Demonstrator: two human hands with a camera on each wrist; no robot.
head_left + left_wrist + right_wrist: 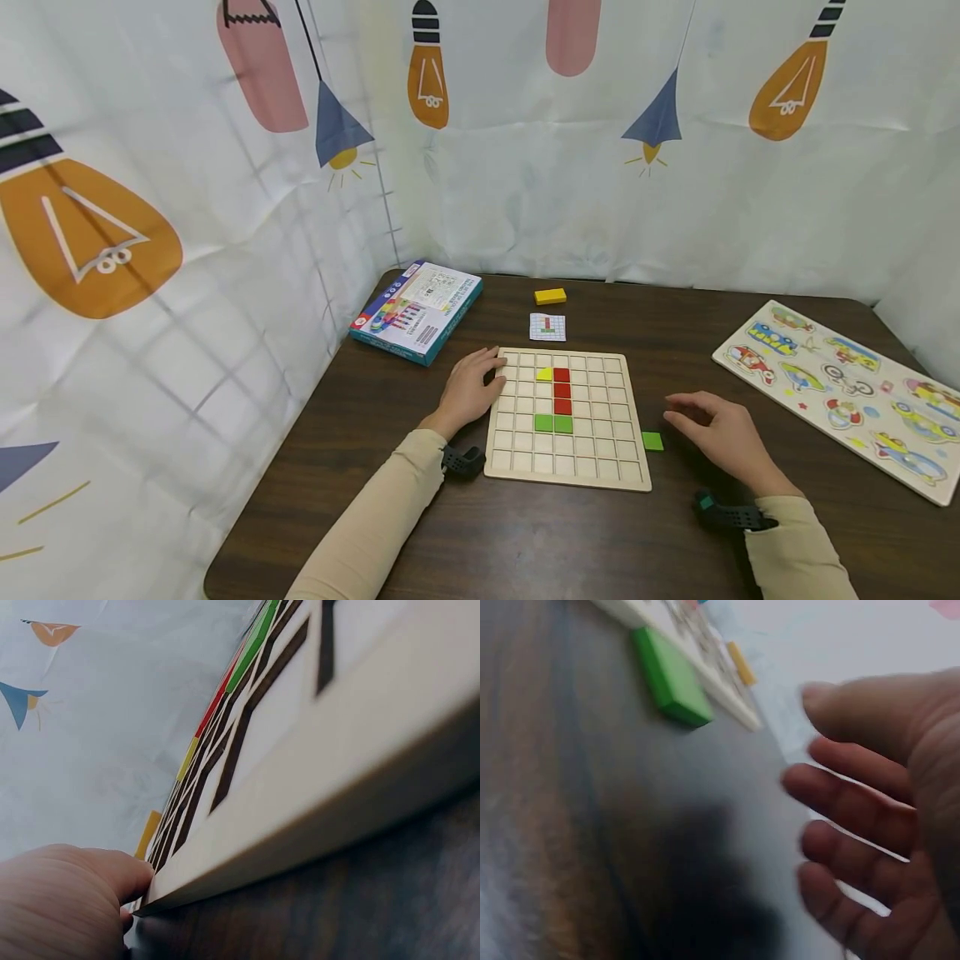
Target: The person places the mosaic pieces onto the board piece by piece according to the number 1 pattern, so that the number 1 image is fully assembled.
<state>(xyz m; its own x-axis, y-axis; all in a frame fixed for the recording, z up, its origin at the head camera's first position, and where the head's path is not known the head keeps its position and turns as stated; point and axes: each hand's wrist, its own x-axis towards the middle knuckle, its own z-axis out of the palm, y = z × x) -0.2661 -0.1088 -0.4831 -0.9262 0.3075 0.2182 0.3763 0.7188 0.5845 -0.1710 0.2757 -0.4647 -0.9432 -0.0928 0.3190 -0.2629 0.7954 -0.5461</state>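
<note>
A wooden grid board [600, 479] lies on the dark table, with its squares lined in white. My left hand [470, 392] rests at its upper left edge, and the thumb [124, 874] touches the rim in the left wrist view. On the grid sit a yellow piece [544, 375], a column of red square tiles [562, 391] and two green tiles [553, 423] side by side. A loose green tile [652, 441] lies against the board's right side. To the right of that tile hovers my right hand [716, 433], fingers loosely bent and holding nothing.
Behind the board lie a small pattern card [547, 327] and a yellow block [550, 296]. A flat game box [420, 308] sits at the back left. At the right is a picture puzzle board [847, 383] with vehicles. Printed curtains [525, 192] hang behind the table.
</note>
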